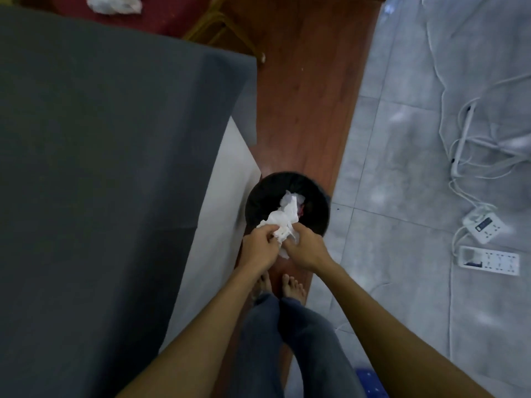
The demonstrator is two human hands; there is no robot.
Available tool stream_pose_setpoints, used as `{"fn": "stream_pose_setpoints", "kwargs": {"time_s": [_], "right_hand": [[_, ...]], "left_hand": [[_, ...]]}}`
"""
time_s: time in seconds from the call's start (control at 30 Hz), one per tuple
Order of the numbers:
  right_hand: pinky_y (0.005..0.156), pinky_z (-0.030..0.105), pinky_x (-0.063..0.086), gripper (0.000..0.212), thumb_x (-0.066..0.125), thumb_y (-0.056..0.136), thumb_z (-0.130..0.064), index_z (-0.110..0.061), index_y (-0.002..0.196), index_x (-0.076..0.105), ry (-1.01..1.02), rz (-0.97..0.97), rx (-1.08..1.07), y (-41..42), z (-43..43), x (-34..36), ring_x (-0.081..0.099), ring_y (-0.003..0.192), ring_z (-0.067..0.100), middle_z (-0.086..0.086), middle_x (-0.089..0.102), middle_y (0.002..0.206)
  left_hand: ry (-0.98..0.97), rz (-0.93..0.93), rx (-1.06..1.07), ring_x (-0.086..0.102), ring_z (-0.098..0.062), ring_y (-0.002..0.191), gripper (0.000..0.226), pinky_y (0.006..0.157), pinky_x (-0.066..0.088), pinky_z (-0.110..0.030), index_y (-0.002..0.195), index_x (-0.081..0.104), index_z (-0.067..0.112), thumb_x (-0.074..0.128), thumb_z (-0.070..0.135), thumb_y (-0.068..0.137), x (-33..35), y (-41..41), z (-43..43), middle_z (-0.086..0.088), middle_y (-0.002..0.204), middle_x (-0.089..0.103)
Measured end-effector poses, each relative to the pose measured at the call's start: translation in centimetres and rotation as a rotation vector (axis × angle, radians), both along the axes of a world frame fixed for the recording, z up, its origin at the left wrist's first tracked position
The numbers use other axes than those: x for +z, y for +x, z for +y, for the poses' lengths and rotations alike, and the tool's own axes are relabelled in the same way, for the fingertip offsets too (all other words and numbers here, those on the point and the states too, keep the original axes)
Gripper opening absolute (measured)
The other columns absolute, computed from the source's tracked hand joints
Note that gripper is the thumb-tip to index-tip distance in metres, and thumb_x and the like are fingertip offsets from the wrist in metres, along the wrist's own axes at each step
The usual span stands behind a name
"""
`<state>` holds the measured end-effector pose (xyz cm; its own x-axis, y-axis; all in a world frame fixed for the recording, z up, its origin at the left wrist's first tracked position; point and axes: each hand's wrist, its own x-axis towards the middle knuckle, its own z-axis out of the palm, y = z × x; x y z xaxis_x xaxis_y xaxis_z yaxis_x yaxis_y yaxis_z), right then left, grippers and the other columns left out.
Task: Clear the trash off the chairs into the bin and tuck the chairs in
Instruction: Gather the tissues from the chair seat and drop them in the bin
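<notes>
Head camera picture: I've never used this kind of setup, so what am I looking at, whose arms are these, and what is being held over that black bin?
There is no machine here. A person wears one wide-angle camera on the head, looking forward and down, so the two bare arms at the bottom are their own, with their bare feet below.

The left hand and right hand together hold crumpled white paper at the near rim of the black bin. The bin stands on the wooden floor and already has some trash inside.

The grey-covered table fills the left side. At the top, more white trash lies on a red chair, so that one is not cleared yet. On the tiled floor to the right lie white power strips and cables.
</notes>
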<state>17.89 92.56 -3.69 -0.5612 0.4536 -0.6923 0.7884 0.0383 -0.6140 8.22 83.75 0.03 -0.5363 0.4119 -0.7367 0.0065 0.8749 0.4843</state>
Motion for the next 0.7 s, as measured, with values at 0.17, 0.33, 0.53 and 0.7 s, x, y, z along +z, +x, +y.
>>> {"fn": "stream_pose_setpoints", "kwargs": {"time_s": [0.17,0.33,0.53,0.7], "right_hand": [[0.079,0.033,0.047,0.04,0.057,0.097,-0.025,-0.007,0.133,0.055,-0.029,-0.061,0.048,-1.1,0.3,-8.3,0.064,0.105,0.031,0.014,0.067,0.117],[0.112,0.041,0.037,0.062,0.058,0.098,-0.031,-0.009,0.152,0.041,-0.015,-0.14,0.008,-2.2,0.9,-14.1,0.044,0.14,0.034,0.014,0.044,0.156],[0.11,0.039,0.039,0.056,0.057,0.1,-0.026,-0.01,0.152,0.043,-0.016,-0.179,-0.037,-2.6,0.7,-13.3,0.045,0.14,0.032,0.012,0.047,0.155],[0.102,0.034,0.045,0.049,0.057,0.098,-0.019,-0.013,0.146,0.05,-0.037,-0.173,-0.133,-2.5,-0.5,-5.4,0.053,0.133,0.031,0.012,0.053,0.149]], "left_hand": [[-0.087,-0.006,-0.033,0.06,-0.026,0.125,0.043,0.091,0.041,-0.019,0.142,0.057,0.019,0.05,0.016,0.099,-8.5,-1.3,1.0,-0.011,0.142,0.06],[-0.088,0.013,-0.095,0.058,-0.034,0.126,0.044,0.098,0.045,-0.029,0.142,0.057,0.016,0.052,0.016,0.098,-14.5,-2.5,1.7,-0.013,0.142,0.06],[-0.098,0.006,-0.101,0.063,-0.035,0.117,0.047,0.101,0.051,-0.04,0.14,0.06,0.018,0.055,0.011,0.094,-14.1,-2.9,1.0,-0.015,0.132,0.067],[-0.051,-0.027,-0.118,0.063,-0.033,0.117,0.046,0.096,0.051,-0.039,0.136,0.064,0.02,0.055,0.009,0.092,-5.9,-3.2,0.6,-0.014,0.13,0.068]]}}
